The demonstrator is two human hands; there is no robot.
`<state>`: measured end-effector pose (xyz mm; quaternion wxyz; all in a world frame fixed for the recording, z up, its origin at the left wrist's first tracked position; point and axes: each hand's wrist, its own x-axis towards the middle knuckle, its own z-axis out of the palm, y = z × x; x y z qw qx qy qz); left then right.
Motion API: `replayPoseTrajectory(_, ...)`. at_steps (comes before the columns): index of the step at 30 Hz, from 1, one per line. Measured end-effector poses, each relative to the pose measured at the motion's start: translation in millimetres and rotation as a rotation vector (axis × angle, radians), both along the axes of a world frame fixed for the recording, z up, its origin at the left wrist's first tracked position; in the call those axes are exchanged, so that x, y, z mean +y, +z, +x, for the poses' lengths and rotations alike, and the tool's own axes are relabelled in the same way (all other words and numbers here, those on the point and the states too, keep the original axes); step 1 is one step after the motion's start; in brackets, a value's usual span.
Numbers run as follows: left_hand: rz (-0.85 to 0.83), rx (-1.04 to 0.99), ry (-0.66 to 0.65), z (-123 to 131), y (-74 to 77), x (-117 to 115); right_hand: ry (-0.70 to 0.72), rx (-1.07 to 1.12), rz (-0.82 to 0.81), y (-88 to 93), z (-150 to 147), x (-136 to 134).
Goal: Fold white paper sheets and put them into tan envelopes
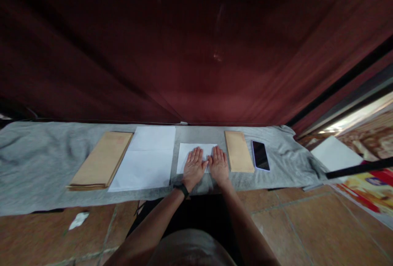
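A white sheet of paper (181, 157), smaller than the other sheets, lies on the grey cloth in front of me. Flat on its middle rests my left hand (194, 164), fingers stretched forward and a dark band at the wrist. My right hand (219, 163) presses flat over the sheet's right edge, its thumb close to the left one. Just to the right is a brown paper envelope (239, 151). Larger white sheets (147, 159) with a crease across them lie to the left, beside a stack of brown envelopes (98, 159).
Grey cloth (39, 155) covers the long, narrow table. A phone (260, 155) with a dark screen lies right of the single envelope. Behind the table hangs a dark red curtain (199, 73). A crumpled white scrap (79, 220) lies on the tiled floor (301, 225).
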<state>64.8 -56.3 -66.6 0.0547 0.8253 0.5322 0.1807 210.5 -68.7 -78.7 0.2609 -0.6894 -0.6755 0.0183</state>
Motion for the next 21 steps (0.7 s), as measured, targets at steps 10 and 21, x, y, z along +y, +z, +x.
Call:
replayPoseTrajectory(10,0.018,0.104,0.141,-37,-0.5,9,-0.032,-0.201,0.077,-5.2,0,1)
replayPoseTrajectory(21,0.096,0.061,0.185,-51,-6.8,-4,-0.055,-0.182,0.111,-5.0,-1,1)
